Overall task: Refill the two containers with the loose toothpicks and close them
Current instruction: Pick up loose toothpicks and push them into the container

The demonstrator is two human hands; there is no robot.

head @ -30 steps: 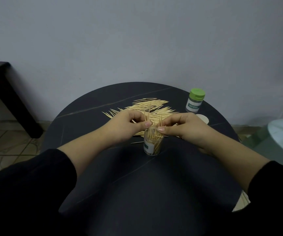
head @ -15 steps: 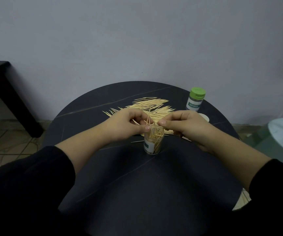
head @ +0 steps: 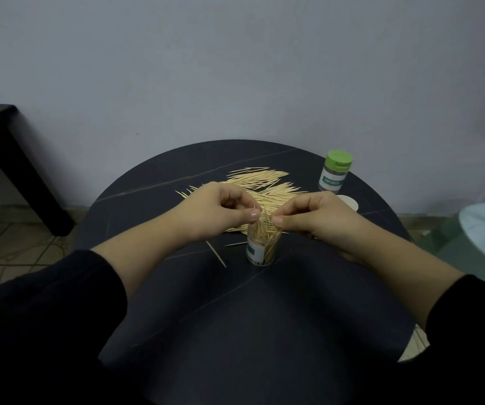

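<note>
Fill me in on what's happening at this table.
A person is refilling toothpick containers at a round dark table. The left hand and right hand both pinch the toothpicks standing in the open container. A loose pile lies behind it, and a stray toothpick lies beside it. The second container, green lid on, stands apart at the far right.

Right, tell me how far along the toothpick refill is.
Done: the green-lidded container stands capped at the back right. In hand: the left hand and right hand pinch toothpicks standing in the open container, which is partly full. Left: a loose pile lies behind the hands, two strays lie beside the open container, and it has no lid on yet.
</note>
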